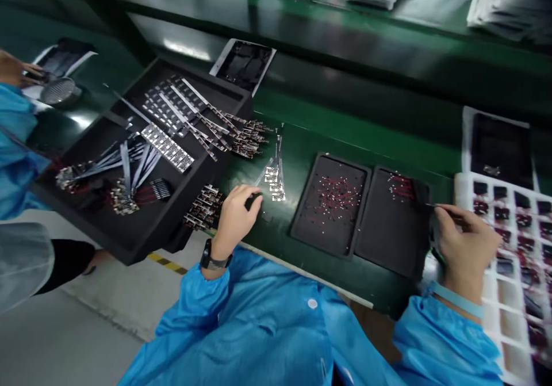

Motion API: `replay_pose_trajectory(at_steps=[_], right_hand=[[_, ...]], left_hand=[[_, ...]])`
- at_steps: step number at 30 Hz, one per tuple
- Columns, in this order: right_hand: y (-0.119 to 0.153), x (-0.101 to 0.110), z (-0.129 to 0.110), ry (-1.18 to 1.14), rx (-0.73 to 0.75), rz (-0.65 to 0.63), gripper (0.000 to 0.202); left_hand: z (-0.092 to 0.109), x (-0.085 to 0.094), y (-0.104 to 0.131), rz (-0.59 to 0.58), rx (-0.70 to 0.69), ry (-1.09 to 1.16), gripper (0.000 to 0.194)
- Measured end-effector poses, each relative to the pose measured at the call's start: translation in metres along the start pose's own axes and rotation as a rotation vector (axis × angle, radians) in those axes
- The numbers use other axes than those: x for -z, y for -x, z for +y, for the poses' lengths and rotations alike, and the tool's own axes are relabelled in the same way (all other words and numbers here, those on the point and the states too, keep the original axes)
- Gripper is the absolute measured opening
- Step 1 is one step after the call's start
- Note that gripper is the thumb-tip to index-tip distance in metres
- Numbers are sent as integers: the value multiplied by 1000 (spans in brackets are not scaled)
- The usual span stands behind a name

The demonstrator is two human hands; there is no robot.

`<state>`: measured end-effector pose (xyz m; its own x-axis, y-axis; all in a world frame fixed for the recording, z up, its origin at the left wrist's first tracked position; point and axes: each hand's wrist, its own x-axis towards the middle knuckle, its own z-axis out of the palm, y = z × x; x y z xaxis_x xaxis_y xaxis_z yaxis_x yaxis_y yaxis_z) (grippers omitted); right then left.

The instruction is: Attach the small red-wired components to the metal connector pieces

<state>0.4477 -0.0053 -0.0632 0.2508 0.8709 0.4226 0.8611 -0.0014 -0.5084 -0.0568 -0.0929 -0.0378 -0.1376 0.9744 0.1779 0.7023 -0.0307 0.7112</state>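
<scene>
My left hand [238, 216] is over the green bench's front edge, thumb and index finger curved with a gap between the tips and nothing seen in them. Just beyond it lie small circuit strips [275, 183] with thin tails. My right hand [468, 242] is pinched on a thin dark tool [426, 205], whose tip points left over the right black tray [388, 236]. That tray has a small cluster of red wires [401, 186] at its top. The left black tray [330, 242] beside it has many scattered red-wired parts [338, 196].
A large black bin [142, 242] with circuit strips and ribbon cables stands left. A white compartment tray [509, 305] with wired parts is at the right. Framed panels [244, 64] lie behind. A shelf [302, 3] crosses the back. Another person's hand [15, 69] is far left.
</scene>
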Motion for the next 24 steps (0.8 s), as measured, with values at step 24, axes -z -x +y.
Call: replay_pose_trajectory(at_steps=[24], right_hand=[[4, 21, -50, -407, -219, 83, 31]], left_hand=[[9, -29, -22, -196, -99, 47, 8]])
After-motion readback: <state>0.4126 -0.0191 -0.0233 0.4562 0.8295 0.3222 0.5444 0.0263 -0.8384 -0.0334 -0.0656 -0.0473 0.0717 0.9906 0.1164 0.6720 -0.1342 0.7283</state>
